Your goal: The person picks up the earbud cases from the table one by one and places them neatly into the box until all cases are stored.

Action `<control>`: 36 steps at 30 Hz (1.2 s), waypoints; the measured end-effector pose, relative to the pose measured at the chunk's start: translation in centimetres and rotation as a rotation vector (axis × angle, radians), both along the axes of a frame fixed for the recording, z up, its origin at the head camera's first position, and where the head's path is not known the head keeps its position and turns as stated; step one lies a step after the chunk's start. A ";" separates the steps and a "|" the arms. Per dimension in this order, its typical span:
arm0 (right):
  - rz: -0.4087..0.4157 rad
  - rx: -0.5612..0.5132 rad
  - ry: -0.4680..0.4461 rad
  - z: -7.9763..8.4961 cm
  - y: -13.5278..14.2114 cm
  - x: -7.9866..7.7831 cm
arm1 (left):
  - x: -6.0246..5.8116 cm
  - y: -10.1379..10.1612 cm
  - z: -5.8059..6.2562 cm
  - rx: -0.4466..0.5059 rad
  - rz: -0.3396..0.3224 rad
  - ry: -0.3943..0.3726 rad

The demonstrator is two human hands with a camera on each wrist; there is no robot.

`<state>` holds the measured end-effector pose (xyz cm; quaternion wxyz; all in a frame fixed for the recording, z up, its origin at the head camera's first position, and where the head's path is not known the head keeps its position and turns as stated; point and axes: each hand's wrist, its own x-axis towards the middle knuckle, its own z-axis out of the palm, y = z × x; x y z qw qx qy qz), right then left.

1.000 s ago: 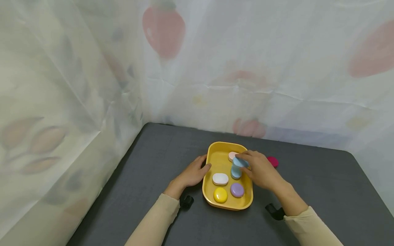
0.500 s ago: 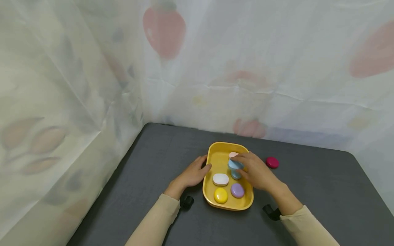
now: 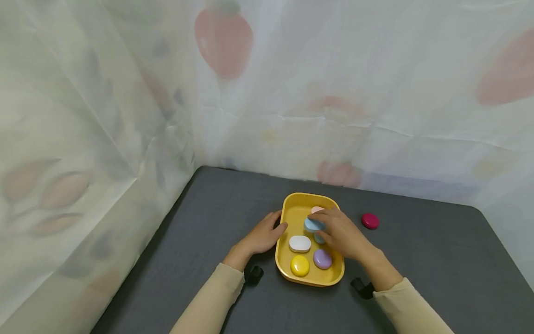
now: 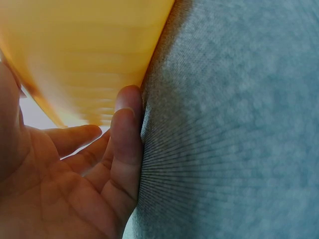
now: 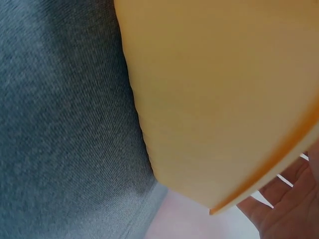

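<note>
A yellow tray (image 3: 295, 219) stands on the dark table. My left hand (image 3: 260, 235) holds its left side, thumb over the rim and fingers along the outer wall (image 4: 84, 59). Over the tray, my right hand (image 3: 344, 234) pinches a light blue rounded piece (image 3: 313, 225) between thumb and fingers. A second light blue piece (image 3: 319, 238) lies below it, partly hidden. In the tray are also a white oval piece (image 3: 300, 243), a yellow round piece (image 3: 300, 266), a purple round piece (image 3: 322, 259) and a pale pink piece (image 3: 317, 210), partly covered by the right hand.
To the right of the tray, a crimson round piece (image 3: 370, 221) lies on the grey table (image 3: 417, 250). Printed white curtains (image 3: 375, 83) hang behind the table and along its left side. Black straps (image 3: 363, 287) are worn at both wrists.
My right hand has moved left with the light blue piece, farther over the tray. The crimson piece has come into full view. My left hand has stayed in place.
</note>
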<state>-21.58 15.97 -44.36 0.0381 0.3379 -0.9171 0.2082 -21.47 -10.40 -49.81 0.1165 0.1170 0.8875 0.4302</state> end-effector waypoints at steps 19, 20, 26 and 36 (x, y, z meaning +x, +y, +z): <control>0.019 -0.005 0.009 -1.0 -1.1 -0.4 | 0.2 -0.1 0.1 0.002 -0.007 -0.002; 0.014 -0.002 0.004 -1.0 -1.2 -0.3 | 0.2 -0.1 0.2 0.001 -0.006 -0.003; -0.003 -0.003 -0.014 -1.2 -1.4 -0.3 | 0.2 0.0 0.2 0.015 -0.011 -0.004; -0.028 -0.009 -0.032 -1.4 -1.7 -0.3 | 0.2 -0.1 0.3 0.013 -0.015 0.002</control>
